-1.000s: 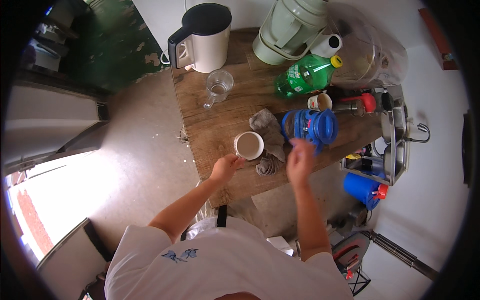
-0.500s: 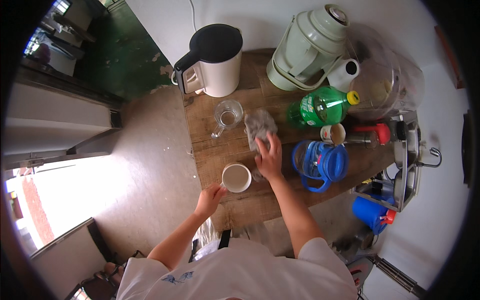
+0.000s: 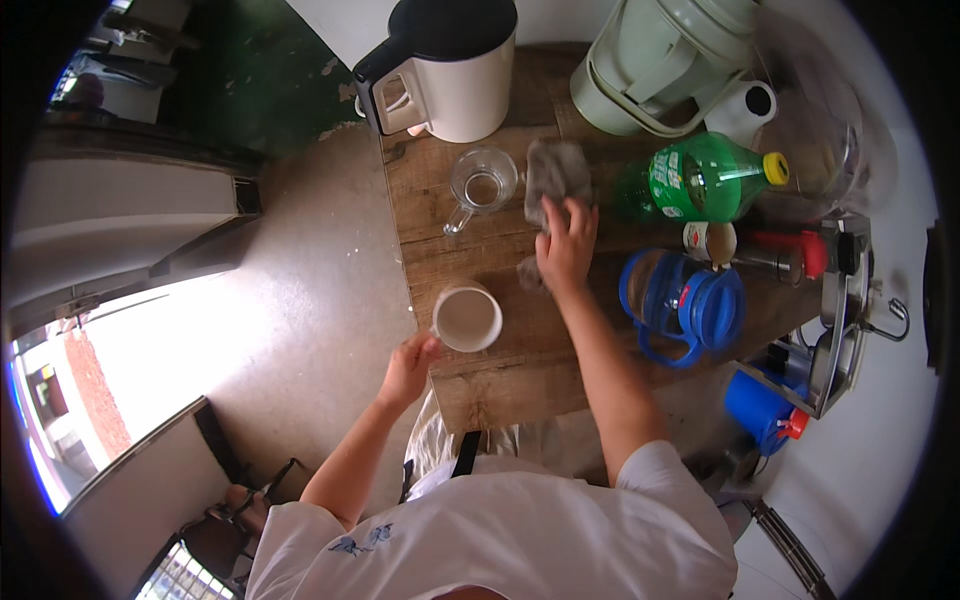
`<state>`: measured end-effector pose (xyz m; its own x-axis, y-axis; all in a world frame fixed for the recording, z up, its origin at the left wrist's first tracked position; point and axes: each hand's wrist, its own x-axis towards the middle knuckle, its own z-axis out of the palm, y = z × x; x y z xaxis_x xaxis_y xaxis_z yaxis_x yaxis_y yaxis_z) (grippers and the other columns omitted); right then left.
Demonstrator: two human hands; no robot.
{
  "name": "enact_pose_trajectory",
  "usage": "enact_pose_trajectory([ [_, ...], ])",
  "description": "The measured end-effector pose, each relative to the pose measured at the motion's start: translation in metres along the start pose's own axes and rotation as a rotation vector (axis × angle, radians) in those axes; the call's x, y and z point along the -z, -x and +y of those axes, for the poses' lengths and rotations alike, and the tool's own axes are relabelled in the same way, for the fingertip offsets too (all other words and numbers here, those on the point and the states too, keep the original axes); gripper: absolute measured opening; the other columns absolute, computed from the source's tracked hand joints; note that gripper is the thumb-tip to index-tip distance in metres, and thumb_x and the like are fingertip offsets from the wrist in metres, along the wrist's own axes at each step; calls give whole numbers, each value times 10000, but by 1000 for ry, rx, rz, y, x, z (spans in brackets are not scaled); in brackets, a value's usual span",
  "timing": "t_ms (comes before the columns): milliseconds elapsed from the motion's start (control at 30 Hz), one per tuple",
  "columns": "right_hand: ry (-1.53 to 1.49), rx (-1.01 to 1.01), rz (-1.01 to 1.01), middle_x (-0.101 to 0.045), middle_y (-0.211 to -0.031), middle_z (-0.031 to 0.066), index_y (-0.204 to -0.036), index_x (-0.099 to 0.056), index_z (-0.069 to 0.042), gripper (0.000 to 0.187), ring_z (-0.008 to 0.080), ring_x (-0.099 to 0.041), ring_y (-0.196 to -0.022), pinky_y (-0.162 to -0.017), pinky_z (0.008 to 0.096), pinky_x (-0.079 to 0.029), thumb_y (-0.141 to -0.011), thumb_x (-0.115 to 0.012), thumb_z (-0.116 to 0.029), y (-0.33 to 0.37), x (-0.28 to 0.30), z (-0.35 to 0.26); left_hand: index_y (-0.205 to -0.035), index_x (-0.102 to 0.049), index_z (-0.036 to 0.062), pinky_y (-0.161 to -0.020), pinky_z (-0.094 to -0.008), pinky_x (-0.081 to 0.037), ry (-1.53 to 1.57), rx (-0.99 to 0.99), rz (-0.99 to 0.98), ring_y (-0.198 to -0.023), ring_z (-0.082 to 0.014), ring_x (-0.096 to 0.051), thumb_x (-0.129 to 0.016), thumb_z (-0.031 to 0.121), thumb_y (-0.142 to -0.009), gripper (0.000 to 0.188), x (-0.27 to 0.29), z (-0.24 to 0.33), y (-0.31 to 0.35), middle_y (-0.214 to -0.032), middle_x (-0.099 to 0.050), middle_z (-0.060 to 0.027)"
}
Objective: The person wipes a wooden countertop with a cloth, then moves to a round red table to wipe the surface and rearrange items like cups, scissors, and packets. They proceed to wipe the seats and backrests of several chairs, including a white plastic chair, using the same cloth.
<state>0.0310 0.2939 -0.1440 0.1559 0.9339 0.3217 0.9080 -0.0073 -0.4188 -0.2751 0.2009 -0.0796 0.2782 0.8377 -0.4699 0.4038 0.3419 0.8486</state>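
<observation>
A white mug [image 3: 467, 320] is near the left edge of the wooden table. My left hand [image 3: 409, 368] is closed around its handle on the left side; a pale inside shows through the open top. Further right, my right hand [image 3: 567, 248] lies over a grey cloth [image 3: 558, 170] on the tabletop, fingertips pressed on its near part. Another grey bit of cloth peeks out beside the wrist; whether it joins the main piece is hidden by the hand. Just left of the cloth stands a clear glass mug [image 3: 483, 183], its handle pointing toward me.
A white electric kettle [image 3: 465, 95] with a black lid stands at the back, beside a pale green thermos flask [image 3: 660, 70]. To the right are a green plastic bottle [image 3: 710, 178] with a yellow cap, a small jar [image 3: 708, 242] and a blue-lidded clear pitcher [image 3: 680, 305].
My right hand and the grey cloth have slid away from me, level with the glass mug. The white mug in my left hand has shifted slightly toward the table's left edge. The view has also moved.
</observation>
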Motion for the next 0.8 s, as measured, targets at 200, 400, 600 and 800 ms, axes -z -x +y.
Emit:
enact_pose_trajectory([
  [200,-210,63,-224,-498,-1236,132,-1277,-607,-201,638,348,-479,-1213,-1104,595,-331,-658,-745,-132,164,13,-114,-763,-454,45,-651,-286,-377,266,-58,79,-678,-122,-410,-373,348,-1088,451,23,10,1,-695,-438,-10],
  [400,-250,150,-181,-553,-1157,119,-1043,-665,-176,365,352,-532,-1132,-1021,533,-420,-688,-741,-134,225,47,-104,-739,-388,88,-628,-295,-349,298,-93,25,-660,-130,-369,-378,408,-1081,468,11,3,-11,-696,-373,-2],
  [600,61,-354,20,-530,-1139,143,-970,-640,-150,306,387,-507,-1094,-907,528,-440,-693,-693,-28,277,126,22,-720,-410,66,-593,-293,-356,273,-72,-72,-633,-124,-380,-380,386,-1085,486,-37,11,-12,-678,-399,-3],
  [800,477,-608,290,-496,-1185,183,-1097,-599,-90,350,404,-484,-1103,-909,527,-431,-761,-652,-7,285,165,147,-762,-425,65,-597,-290,-369,219,-128,-153,-655,-118,-408,-395,334,-1087,424,-85,23,-22,-706,-399,3],
])
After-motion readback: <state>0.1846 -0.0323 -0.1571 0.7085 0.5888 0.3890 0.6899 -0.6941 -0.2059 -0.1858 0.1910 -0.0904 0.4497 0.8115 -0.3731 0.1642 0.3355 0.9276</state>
